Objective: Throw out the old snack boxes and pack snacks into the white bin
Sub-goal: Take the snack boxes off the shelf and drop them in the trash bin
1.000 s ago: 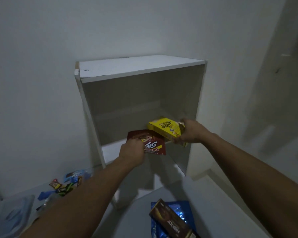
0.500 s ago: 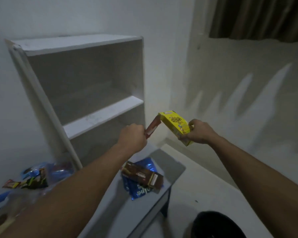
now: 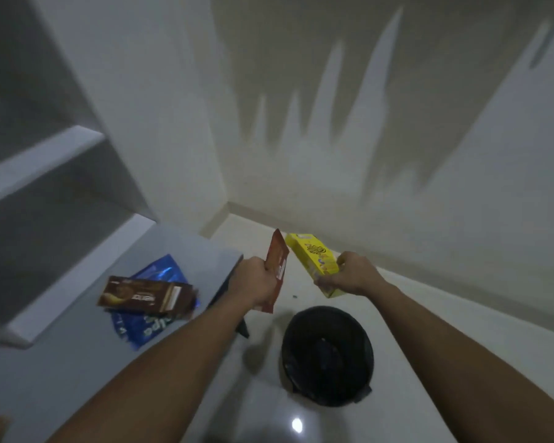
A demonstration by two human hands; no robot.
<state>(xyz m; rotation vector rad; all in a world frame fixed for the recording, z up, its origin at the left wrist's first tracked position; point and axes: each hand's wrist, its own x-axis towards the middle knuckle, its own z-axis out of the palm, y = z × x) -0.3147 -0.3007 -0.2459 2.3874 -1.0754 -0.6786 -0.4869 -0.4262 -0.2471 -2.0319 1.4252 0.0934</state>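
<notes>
My left hand grips a flat red-brown snack box edge-on, held upright. My right hand grips a yellow snack box by its lower end, tilted up to the left. Both boxes hang above the floor, just beyond a black round trash bin that stands on the floor below my wrists. The white bin is not in sight.
A low grey table at the left carries a brown snack box lying on a blue snack packet. A white shelf unit rises behind it. A wall corner closes the far side; pale floor surrounds the bin.
Both hands carried the two boxes away from the shelf, rightward and down. The view swung with them, and the black trash bin now lies below my hands.
</notes>
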